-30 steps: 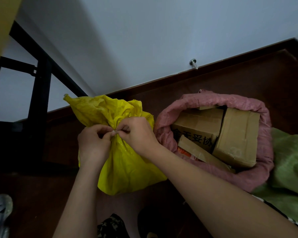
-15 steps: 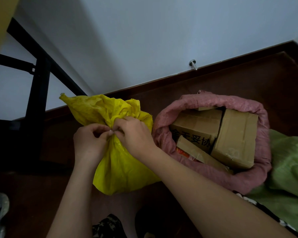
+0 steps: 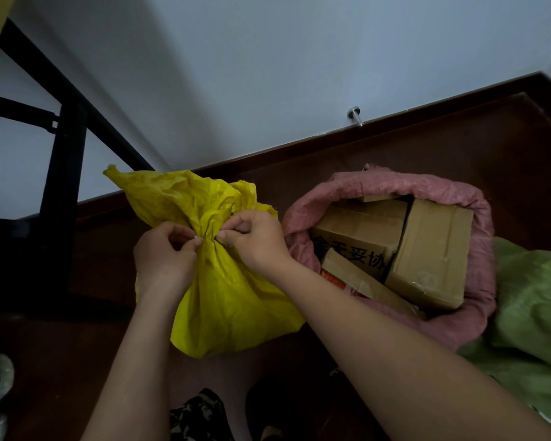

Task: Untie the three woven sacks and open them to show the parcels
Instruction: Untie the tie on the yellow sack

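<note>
On the dark wood floor (image 3: 427, 148), both hands have drawn slightly apart, left grip (image 3: 164, 259) and right grip (image 3: 255, 238) pinching the yellow sack (image 3: 229, 300) neck; its tie seems still unloosened.

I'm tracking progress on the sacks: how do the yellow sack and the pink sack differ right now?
The yellow sack is cinched at its neck; the pink sack gapes open. Cardboard boxes show in the pink one; the yellow's contents are hidden. Both hands, left hand and right hand, pinch the yellow's neck; the pink is untouched. Both sit on the floor.
</note>
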`<act>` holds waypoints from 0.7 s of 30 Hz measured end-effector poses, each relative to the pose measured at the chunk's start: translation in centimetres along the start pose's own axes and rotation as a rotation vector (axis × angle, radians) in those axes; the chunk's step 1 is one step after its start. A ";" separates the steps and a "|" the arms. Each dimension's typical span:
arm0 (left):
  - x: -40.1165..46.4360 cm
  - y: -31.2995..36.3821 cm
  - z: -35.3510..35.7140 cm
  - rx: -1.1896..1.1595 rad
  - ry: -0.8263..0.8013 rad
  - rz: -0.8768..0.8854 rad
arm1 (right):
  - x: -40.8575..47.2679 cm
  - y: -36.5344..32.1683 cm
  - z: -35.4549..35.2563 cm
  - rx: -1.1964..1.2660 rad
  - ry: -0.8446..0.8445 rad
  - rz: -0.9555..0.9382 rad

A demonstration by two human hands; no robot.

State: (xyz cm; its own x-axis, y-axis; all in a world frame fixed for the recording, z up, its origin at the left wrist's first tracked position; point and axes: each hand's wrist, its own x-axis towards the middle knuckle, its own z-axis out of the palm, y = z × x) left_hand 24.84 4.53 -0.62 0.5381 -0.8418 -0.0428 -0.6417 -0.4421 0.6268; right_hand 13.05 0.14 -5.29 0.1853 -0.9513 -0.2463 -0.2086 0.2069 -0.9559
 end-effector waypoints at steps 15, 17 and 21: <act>-3.8 2.8 1.4 -0.008 0.145 0.175 | -3.3 -1.7 -6.6 0.062 0.395 0.119; -4.6 4.2 1.4 -0.045 0.108 0.205 | -4.2 -2.4 -8.7 0.039 0.441 0.111; -6.5 7.5 0.8 -0.192 0.033 0.149 | -6.1 -4.3 -12.6 0.136 0.528 0.108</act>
State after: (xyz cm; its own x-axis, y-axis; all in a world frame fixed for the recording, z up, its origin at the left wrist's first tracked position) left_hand 16.06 6.41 3.73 0.4647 -0.8814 0.0848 -0.6017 -0.2441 0.7605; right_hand 0.70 2.17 2.36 -0.3437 -0.9012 -0.2641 -0.0670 0.3040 -0.9503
